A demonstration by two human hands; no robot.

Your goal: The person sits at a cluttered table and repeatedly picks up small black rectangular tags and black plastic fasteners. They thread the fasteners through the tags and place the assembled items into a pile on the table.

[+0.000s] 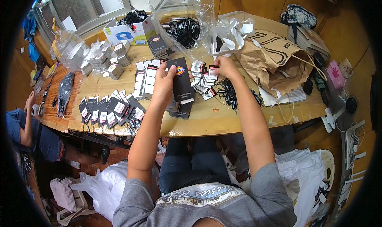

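Wooden desk (205,125), yellowish top with a glossy, patchy finish, set before brown panelled walls. Left hand (162,83): grasping one black tag (183,81), thumb flat over its left margin; fingers hidden beneath. Tag: stiff rectangular card, matt face, held above the middle of the desk; long axis running from far edge to near edge, near end leaning slightly right, coloured emblem toward the far edge. More dark cards lie under it, near the front edge. Right hand (226,67): fingers bent, tips at the far end of a small label (213,72), white, red and black; whether gripped cannot be told. Label pile (202,80): small oblong pieces, overlapping, at mixed angles. Black cords (229,95): thin, tangled, right of the pile. White-panelled cards (149,81): upright rectangles, stacked left of the held tag. Stickered tags (113,109): dark, fanned along the left part of the near edge. Far edge: printed carton (141,35); clear plastic bag (183,30), crinkled, with black stringy contents. Toward the right end: paper bag (264,56), brown, creased, on its side, mouth facing right.
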